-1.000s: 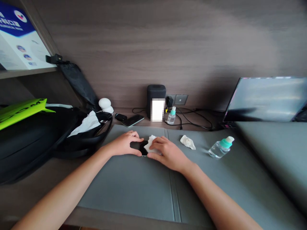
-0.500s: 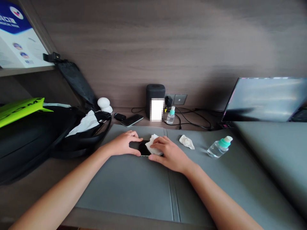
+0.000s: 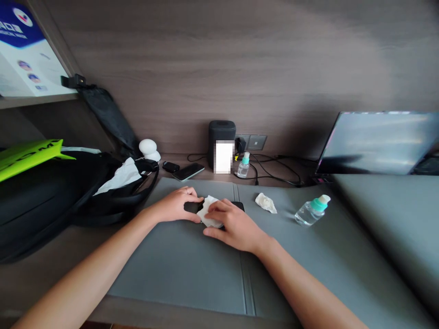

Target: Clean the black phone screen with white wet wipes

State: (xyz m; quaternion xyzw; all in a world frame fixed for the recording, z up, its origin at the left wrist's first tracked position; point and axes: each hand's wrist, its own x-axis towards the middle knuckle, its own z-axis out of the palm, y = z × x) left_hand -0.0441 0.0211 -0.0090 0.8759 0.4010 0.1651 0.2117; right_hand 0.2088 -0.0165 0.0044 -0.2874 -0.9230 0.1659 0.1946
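A black phone [image 3: 238, 205] lies flat on the grey mat [image 3: 178, 265], screen up. My left hand [image 3: 178, 204] grips its left end between thumb and fingers. Under the fingers of my right hand [image 3: 231, 224] a white tissue [image 3: 207, 211] is pressed on the phone's left and middle part, which it partly hides. To the right of my right hand rests a crumpled tissue [image 3: 265, 203]. Farther right stands a clear bottle with a teal collar [image 3: 310, 212].
Along the back are a second phone [image 3: 189, 171], a black case [image 3: 170, 167], a dark speaker [image 3: 219, 130], a small bottle [image 3: 243, 168] and cables [image 3: 277, 171]. A black bag [image 3: 51, 201] sits left; a monitor [image 3: 377, 144] stands right.
My right hand has slid left along the phone with the tissue, baring the phone's right end. My left hand has kept its grip on the left end.
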